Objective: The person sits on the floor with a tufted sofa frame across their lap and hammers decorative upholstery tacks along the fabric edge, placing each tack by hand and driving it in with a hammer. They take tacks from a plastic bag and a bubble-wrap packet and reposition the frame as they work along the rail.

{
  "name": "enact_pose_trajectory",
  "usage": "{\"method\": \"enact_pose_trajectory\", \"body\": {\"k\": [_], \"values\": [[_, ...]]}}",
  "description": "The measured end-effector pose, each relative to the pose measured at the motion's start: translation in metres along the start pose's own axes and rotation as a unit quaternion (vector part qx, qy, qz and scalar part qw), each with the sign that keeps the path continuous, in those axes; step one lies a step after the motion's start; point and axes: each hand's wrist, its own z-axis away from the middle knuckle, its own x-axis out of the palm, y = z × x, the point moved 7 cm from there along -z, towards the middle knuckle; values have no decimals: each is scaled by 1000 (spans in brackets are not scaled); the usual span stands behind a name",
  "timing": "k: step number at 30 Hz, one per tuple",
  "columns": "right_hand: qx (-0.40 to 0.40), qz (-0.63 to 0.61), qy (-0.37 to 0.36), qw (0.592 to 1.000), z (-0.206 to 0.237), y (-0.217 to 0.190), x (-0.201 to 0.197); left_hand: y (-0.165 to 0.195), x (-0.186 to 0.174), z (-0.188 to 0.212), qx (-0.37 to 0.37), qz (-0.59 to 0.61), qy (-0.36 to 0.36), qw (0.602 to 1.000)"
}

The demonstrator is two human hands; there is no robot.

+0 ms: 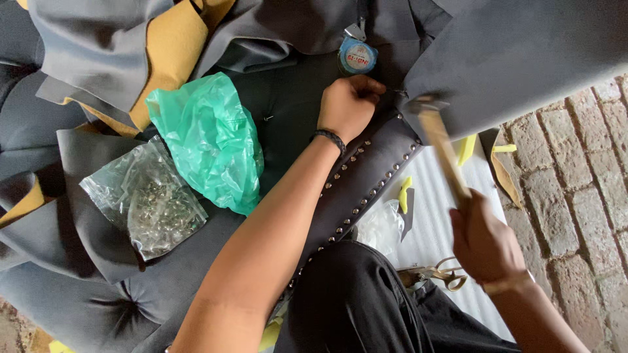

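Green bag (208,140), clear stud packet (149,201), round blue tape (357,56)

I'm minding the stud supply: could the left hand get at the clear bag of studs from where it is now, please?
Probably yes: the clear bag of studs lies open to view on the grey fabric, uncovered, beside the green bag. But the left hand is pinching something at the trim.

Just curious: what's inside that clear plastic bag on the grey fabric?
The clear plastic bag holds a heap of small shiny metal studs. Those at the bottom are covered, and the crinkled plastic blurs their exact shape.
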Motion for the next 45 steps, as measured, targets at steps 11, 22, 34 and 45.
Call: {"method": "enact_pose_trajectory", "body": {"k": [11, 22, 34, 45], "values": [[11, -31, 28, 999, -3, -17, 12, 0, -1, 2, -13, 14, -3, 1000], [-39, -77, 103, 991, 6, 7, 17, 3, 5, 2, 15, 5, 0, 1000], [-26, -10, 141, 990, 0, 9, 10, 2, 9, 0, 24, 2, -2, 1000], [36, 39, -3, 999, -11, 21, 15, 10, 10, 5, 33, -18, -5, 999]]}}
